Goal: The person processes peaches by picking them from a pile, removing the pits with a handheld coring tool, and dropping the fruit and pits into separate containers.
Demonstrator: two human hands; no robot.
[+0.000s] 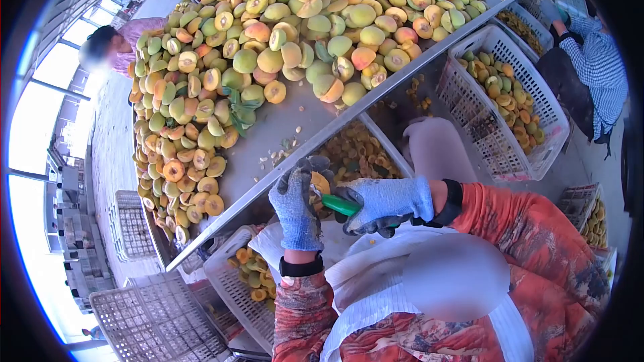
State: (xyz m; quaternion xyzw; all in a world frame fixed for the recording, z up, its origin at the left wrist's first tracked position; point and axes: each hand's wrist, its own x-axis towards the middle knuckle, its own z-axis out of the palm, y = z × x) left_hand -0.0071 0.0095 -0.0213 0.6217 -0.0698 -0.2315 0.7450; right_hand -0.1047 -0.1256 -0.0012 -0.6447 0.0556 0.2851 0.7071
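Note:
My left hand, in a blue-grey glove with dark fingertips, is closed around a peach piece with orange flesh. A green-handled pitting tool is gripped in my gloved right hand. Its short metal end meets the peach between my hands; the exact shape of that end is hidden. Both hands are just over the near edge of the sorting table. Beyond them lies a big heap of whole and halved peaches, with some green leaves among them.
Below my hands is a bin of peach pieces. White crates of peach halves stand at right and lower left. A grey crate sits farther left. One person works at right, another behind the heap.

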